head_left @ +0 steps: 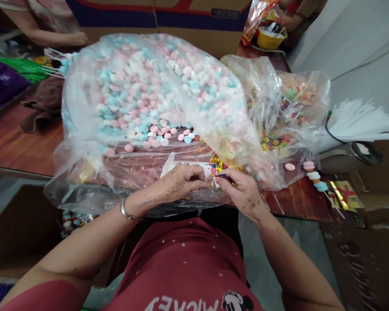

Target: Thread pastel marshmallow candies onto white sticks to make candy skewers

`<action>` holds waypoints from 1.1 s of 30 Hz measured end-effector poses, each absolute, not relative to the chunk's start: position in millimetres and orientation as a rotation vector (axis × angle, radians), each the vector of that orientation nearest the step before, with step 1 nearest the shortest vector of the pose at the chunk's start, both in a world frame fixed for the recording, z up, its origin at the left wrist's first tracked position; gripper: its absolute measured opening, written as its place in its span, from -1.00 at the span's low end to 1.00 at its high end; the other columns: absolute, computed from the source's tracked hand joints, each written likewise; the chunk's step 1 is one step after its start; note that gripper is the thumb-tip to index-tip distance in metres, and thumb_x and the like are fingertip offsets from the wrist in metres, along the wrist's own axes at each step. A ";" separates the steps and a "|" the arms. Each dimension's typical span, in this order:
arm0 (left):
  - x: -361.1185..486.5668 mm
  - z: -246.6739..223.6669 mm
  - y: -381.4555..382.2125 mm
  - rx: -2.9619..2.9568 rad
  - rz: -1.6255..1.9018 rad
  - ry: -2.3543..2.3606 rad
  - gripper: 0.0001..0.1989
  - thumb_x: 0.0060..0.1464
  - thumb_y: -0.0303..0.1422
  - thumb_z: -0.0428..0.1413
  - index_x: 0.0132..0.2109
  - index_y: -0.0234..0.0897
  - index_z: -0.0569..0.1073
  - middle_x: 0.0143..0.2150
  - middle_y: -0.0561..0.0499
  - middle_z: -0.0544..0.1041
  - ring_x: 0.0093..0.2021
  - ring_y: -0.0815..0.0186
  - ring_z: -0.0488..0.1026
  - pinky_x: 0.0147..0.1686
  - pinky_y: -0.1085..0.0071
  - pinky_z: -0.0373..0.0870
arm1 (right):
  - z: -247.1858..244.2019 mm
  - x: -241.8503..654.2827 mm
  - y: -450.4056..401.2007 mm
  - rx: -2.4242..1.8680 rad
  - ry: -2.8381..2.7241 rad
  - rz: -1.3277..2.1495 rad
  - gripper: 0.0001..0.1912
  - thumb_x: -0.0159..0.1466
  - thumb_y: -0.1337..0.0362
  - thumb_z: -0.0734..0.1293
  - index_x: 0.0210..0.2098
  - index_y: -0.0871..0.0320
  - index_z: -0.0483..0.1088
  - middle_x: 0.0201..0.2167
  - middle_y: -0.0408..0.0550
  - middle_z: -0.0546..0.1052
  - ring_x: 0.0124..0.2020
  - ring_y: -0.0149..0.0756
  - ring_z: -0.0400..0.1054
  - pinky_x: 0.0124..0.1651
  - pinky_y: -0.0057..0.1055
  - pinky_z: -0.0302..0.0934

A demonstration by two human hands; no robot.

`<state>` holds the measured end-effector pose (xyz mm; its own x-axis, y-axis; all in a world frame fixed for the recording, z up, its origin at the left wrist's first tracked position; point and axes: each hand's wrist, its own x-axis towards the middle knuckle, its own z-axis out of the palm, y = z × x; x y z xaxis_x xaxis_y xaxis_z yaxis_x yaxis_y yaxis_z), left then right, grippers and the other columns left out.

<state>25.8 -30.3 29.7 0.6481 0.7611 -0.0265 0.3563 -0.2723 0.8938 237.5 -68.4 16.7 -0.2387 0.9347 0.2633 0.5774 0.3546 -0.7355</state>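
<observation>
Over the table's front part, my left hand (184,181) is closed, fingers pressed together beside a small white printed packet (207,170); what lies between its fingertips is too small to tell. My right hand (241,190) pinches a small red and blue piece (221,176) just to the right of the left fingertips. Gold twist ties (219,165) lie just beyond the fingers. Behind both hands spreads a large clear bag (142,86) of pink, white and blue round candies, some loose at its mouth. Small ring candies (207,147) are scattered near the right hand.
At right are a bag of ring candies (298,90), a candy skewer (314,176), a metal mug (337,160) and white sticks (359,121). A large carton (197,34) stands behind. An open box (22,229) sits lower left. Other people's arms show at the top corners.
</observation>
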 end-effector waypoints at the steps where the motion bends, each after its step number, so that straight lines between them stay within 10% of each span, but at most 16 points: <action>1: 26.9 29.6 -31.7 1.914 0.543 0.882 -0.87 0.15 -0.34 0.11 -0.34 -0.30 0.39 -0.49 0.15 0.37 -0.48 0.45 0.28 -0.46 0.53 0.19 | 16.2 237.9 -69.3 -1.292 -1.929 0.667 -0.88 0.31 0.30 0.27 -0.24 0.11 0.47 -0.37 -0.14 0.54 -0.34 -0.35 0.41 -0.22 -0.41 0.28; 24: 49.3 19.7 -45.6 2.243 0.785 0.698 -0.77 0.28 -0.35 -0.04 -0.30 -0.25 0.45 -0.48 0.05 0.55 -0.53 0.43 0.42 -0.49 0.53 0.31 | 20.5 267.6 -103.2 -1.266 -1.990 -0.058 -0.62 0.43 0.23 0.10 -0.49 0.11 0.33 -0.57 -0.11 0.40 -0.47 -0.34 0.27 -0.33 -0.38 0.16; 29: 40.3 17.0 -43.8 2.212 0.812 0.804 -0.76 0.27 -0.29 -0.03 -0.28 -0.23 0.48 -0.43 0.02 0.61 -0.50 0.40 0.49 -0.48 0.54 0.35 | 9.9 381.8 -113.5 -1.868 -1.532 -0.519 -0.74 0.36 0.25 0.14 -0.17 0.17 0.43 -0.29 0.08 0.51 -0.25 -0.17 0.35 -0.18 -0.26 0.21; 33: 38.9 14.3 -42.3 2.201 0.844 0.762 -0.79 0.25 -0.31 0.01 -0.29 -0.24 0.50 -0.44 0.03 0.62 -0.53 0.41 0.49 -0.49 0.56 0.35 | -12.8 467.5 -126.7 -2.416 -1.527 -0.699 -0.76 0.25 0.29 0.18 -0.34 0.23 0.46 -0.38 0.17 0.45 -0.27 -0.07 0.23 -0.24 -0.19 0.13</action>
